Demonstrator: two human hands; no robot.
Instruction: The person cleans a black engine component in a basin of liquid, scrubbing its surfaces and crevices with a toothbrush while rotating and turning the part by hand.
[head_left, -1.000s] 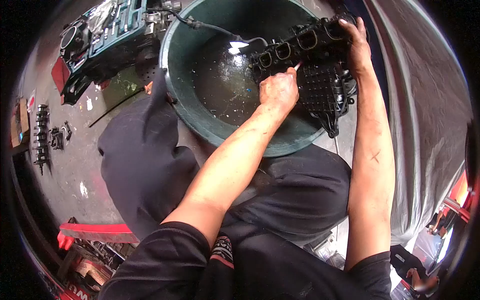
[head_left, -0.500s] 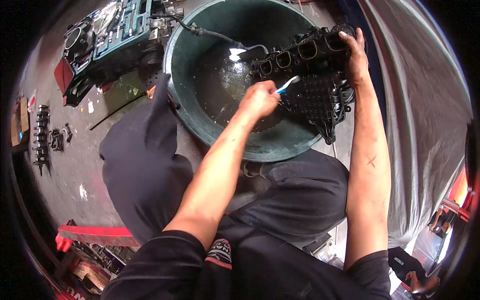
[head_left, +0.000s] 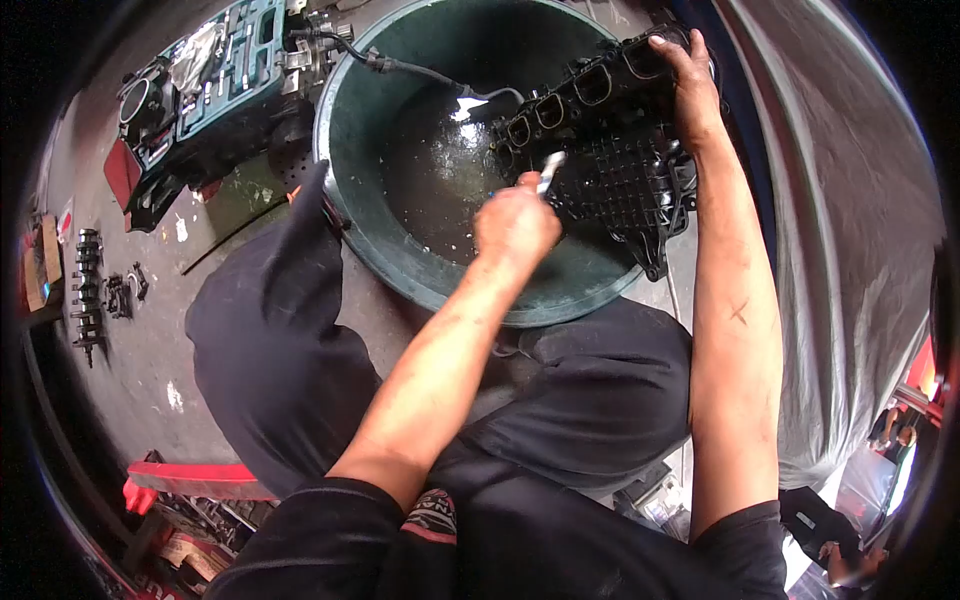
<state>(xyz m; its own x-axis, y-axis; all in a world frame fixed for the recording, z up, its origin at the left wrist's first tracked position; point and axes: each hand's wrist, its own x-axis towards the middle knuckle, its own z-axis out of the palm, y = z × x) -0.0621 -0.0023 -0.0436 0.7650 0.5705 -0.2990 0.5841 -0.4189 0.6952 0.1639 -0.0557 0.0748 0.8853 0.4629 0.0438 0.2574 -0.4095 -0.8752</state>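
My left hand (head_left: 516, 222) is closed in a fist round the handle of a toothbrush (head_left: 550, 172), whose pale head points up toward a black engine intake manifold (head_left: 615, 190). Whether the bristles touch the manifold I cannot tell. Oval ports line the manifold's upper side, and a ribbed grid covers its lower face. My right hand (head_left: 695, 90) grips its upper right end, thumb and fingers over the edge. The manifold is tilted over the right side of a dark green round tub (head_left: 350, 115) with murky liquid in the bottom.
A dark hose (head_left: 400, 64) crosses the tub toward the manifold. To the left are a teal tool case (head_left: 235, 70) and a crankshaft-like metal shaft (head_left: 88, 300) on the floor. A grey cover (head_left: 840, 220) hangs at right. A red bar (head_left: 205, 482) lies lower left. Another person (head_left: 825, 535) shows at lower right.
My left hand has turned and shifted slightly down, and the toothbrush head has moved left and now points more upward. In view, the manifold and my right hand sit slightly higher and further left.
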